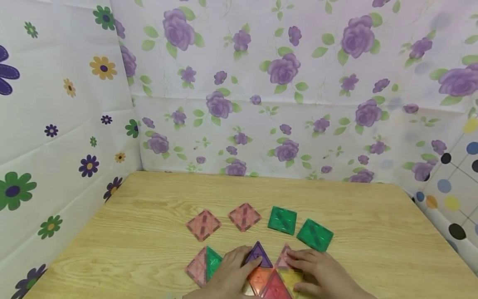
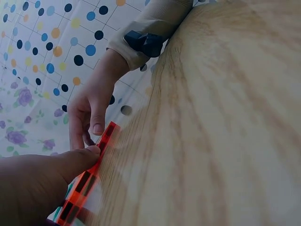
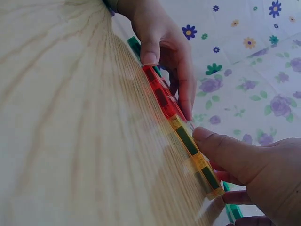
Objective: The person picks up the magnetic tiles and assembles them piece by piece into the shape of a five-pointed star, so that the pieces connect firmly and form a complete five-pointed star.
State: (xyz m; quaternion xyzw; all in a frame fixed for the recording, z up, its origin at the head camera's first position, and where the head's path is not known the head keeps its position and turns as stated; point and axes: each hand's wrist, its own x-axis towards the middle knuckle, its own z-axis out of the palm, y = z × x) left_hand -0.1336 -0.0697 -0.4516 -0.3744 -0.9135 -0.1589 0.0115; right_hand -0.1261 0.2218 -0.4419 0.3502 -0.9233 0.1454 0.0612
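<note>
My left hand lies at the left of a flat group of translucent triangle tiles, a fingertip on the purple triangle. In the left wrist view its thumb touches the near edge of the orange and red tiles. My right hand is at the right, fingertips on the pink triangle and thumb by the yellow triangle. Between the hands lie an orange triangle and a red triangle. Both hands have extended, lightly bent fingers. Parts of the tiles are hidden under them.
Behind the hands lie two pink squares and two green squares, each made of two triangles. A half-pink, half-green square is left of my left hand. The wooden table is bordered by flowered cloth.
</note>
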